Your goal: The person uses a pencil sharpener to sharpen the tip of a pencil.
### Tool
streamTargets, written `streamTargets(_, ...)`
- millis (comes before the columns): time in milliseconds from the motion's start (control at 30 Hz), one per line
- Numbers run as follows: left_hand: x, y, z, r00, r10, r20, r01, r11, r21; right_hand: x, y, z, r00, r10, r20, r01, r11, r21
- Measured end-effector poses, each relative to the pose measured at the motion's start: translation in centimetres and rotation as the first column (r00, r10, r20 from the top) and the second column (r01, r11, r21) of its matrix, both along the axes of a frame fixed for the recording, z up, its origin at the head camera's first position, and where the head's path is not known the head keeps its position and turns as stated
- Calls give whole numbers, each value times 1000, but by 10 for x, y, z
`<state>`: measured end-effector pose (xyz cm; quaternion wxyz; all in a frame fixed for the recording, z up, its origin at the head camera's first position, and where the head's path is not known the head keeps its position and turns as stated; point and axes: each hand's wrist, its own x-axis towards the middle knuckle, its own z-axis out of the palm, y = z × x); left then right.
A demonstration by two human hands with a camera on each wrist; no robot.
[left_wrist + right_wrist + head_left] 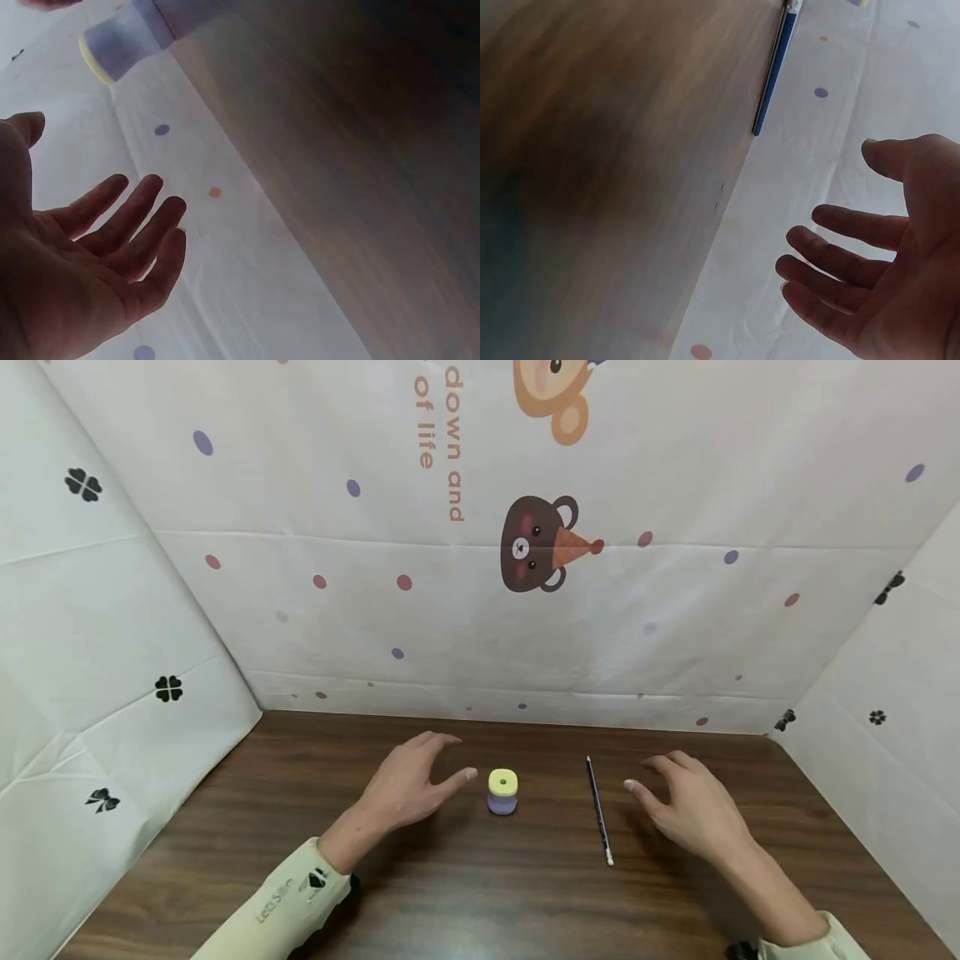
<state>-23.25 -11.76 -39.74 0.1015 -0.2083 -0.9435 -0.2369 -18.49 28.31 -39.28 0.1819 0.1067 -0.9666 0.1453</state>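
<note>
A small pencil sharpener (502, 792) stands upright on the table, with a lavender body and a yellow top that has a round hole in it. To its right lies a dark blue pencil (598, 811), its white eraser end toward me. My left hand (405, 787) hovers left of the sharpener, thumb pointing at it and nothing held. On the pencil's right side is my right hand (696, 806), also empty, fingers loosely bent. The left wrist view shows the sharpener (127, 41) beyond the left thumb; the right wrist view has the pencil (775, 73) above the right fingers.
The dark wood table (525, 902) runs back to a white printed cloth (450, 627) with a bear and dots. More white cloth hangs at the left (97, 610) and right sides. Pale sleeves cover both forearms.
</note>
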Motion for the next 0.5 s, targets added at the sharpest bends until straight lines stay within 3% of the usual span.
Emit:
streamTargets(267,-2,15,-5,996,-68,64,70,997,-25,-6,-13,-3,999,34,24,-34,999,4)
streamTargets(500,-7,28,-5,985,-145,95,149,988,-41,-12,-25,-3,994,42,102,-44,999,19)
